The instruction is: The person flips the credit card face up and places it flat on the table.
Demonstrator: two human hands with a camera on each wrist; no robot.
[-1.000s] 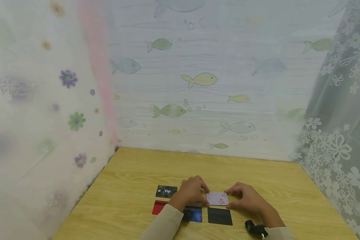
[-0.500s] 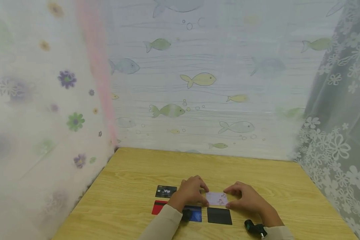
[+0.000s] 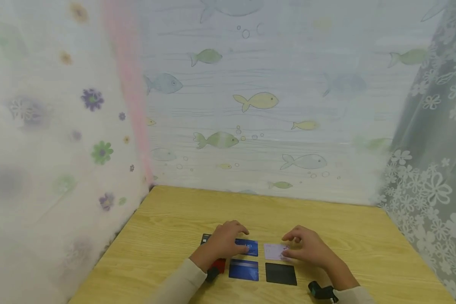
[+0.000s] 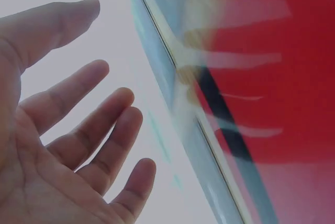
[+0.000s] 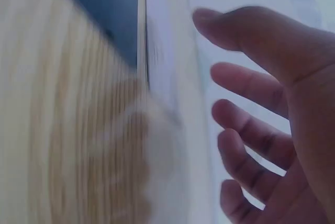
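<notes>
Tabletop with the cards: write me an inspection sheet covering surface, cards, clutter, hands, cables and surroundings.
Surface: wood-grain table, cards lying flat.
Job's things: rear row, left to right: partly hidden dark card, rear blue card, pink card; front row: partly hidden red card, front blue card, black card.
Clutter: nothing seen.
Left hand: fingers apart by the rear blue card, gripping nothing.
Right hand: fingers loosely bent by the pink card, gripping nothing.
Cables: nothing seen.
Surroundings: fish-print backdrop behind; flower-patterned sheets at left and right.
</notes>
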